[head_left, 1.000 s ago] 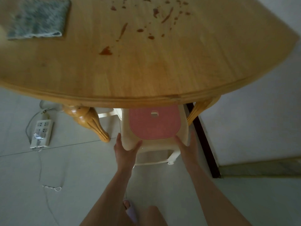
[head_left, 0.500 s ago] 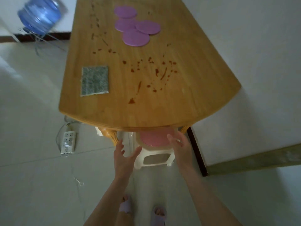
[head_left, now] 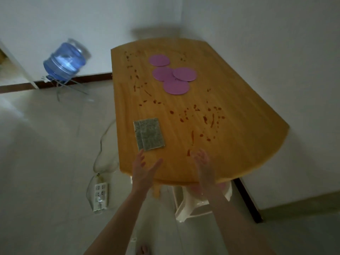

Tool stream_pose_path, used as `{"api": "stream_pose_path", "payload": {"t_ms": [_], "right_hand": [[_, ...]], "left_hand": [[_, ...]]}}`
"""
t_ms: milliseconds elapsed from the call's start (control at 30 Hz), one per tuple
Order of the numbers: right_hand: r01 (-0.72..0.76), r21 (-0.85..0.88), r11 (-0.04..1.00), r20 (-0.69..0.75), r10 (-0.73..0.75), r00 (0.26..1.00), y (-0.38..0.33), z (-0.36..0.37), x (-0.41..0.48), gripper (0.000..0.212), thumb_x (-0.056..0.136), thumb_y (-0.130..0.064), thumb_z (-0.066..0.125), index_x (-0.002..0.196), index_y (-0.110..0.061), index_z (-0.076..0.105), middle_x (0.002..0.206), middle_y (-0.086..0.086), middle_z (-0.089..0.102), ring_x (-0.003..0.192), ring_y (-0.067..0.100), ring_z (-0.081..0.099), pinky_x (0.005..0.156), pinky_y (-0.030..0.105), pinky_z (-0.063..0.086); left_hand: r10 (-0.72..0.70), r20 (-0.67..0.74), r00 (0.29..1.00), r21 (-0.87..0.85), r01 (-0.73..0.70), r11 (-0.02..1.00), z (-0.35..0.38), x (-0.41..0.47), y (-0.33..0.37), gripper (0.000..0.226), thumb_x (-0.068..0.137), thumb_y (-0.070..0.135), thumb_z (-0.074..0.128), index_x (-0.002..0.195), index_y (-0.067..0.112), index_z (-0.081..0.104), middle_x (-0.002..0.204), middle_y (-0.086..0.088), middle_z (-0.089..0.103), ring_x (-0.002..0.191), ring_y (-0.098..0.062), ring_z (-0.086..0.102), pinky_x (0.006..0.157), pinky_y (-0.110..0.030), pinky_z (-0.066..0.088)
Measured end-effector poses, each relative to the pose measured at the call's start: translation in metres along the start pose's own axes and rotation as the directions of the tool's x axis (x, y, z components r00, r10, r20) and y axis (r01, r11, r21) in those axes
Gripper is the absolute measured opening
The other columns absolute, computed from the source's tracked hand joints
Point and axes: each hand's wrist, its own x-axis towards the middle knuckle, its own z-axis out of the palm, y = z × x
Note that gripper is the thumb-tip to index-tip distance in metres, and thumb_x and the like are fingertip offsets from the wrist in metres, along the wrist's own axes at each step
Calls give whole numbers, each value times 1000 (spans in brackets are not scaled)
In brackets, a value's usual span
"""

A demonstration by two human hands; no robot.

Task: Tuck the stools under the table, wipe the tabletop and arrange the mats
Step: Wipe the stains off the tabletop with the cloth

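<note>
A wooden table (head_left: 239, 115) stands against the wall, its top spattered with reddish-brown stains (head_left: 204, 118). A folded grey-green cloth (head_left: 149, 133) lies near the table's front left. Several round purple mats (head_left: 173, 76) lie overlapping at the far end. A white plastic stool with a pink seat (head_left: 195, 205) sits partly under the near edge. My left hand (head_left: 144, 172) is raised over the near edge, just below the cloth, fingers spread and empty. My right hand (head_left: 204, 166) hovers open above the tabletop by a stain, holding nothing.
A blue water jug (head_left: 65, 60) tilts on a wire stand at the back left. A white power strip (head_left: 100, 196) with its cable lies on the floor left of the table leg. A dark skirting board (head_left: 248, 201) runs along the right wall. My foot (head_left: 142, 250) shows below.
Both hands have let go of the stool and risen above the table's near edge. The view has lifted from the stool to the whole tabletop.
</note>
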Motion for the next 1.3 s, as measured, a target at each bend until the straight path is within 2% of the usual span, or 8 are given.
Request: {"api": "stream_pose_path", "payload": {"t_ms": [133,367,533,733,833,967,1100,1300], "right_hand": [[-35,30,999,-76,37,996,-9,43,11,54,93,-41,55,140,-19,41,130,-1,51,114,15,48,85,25,39],[-63,27,998,-123,65,990,-18,88,48,57,92,-38,58,142,-16,40,138,2,48,110,10,45,74,15,37],[-77,-17,997,-77,76,994,-19,117,91,55,91,-42,58,138,-19,43,136,1,51,108,9,49,79,17,40],[7,-263,965,24,0,1000,-14,154,135,61,88,-58,53,137,-23,47,138,0,49,126,17,46,103,43,42],[163,-573,803,105,-125,987,-6,173,156,67,88,-62,32,143,-24,40,151,-2,35,141,20,24,116,41,20],[359,-760,541,263,-249,932,-1,191,180,69,91,-54,8,151,-22,21,160,-5,6,146,16,-6,117,36,-5],[410,-829,381,323,-272,906,9,206,196,57,101,-39,17,149,-9,25,158,5,18,145,17,1,116,34,-4],[414,-876,248,370,-206,906,18,210,205,59,102,-46,14,149,-12,24,157,2,21,146,18,9,115,43,5]], "left_hand": [[34,42,999,8,-34,999,-22,41,11,81,70,37,79,140,26,39,134,0,48,117,-20,49,99,-43,44],[41,123,992,9,-43,999,-27,92,18,80,71,41,78,139,25,40,126,4,54,112,-15,54,93,-37,49],[35,123,992,9,-36,999,-23,136,27,62,80,30,72,134,25,43,112,9,53,97,-6,54,65,-12,44],[66,44,997,179,-73,981,-21,178,16,50,90,40,56,135,22,43,129,0,50,118,-17,47,91,-31,39],[109,42,993,338,-116,934,-20,195,3,45,96,42,45,136,23,43,136,-3,43,125,-18,40,98,-32,32],[286,110,952,699,-279,658,-19,225,-24,60,95,48,20,142,15,37,150,-9,33,141,-25,22,116,-45,15],[276,185,943,798,-308,518,-20,236,-42,58,98,39,20,145,6,30,151,-15,29,142,-28,19,117,-39,-1],[261,220,940,845,-318,430,-19,238,-46,57,99,38,13,145,7,27,151,-16,28,142,-29,19,116,-43,6]]}}
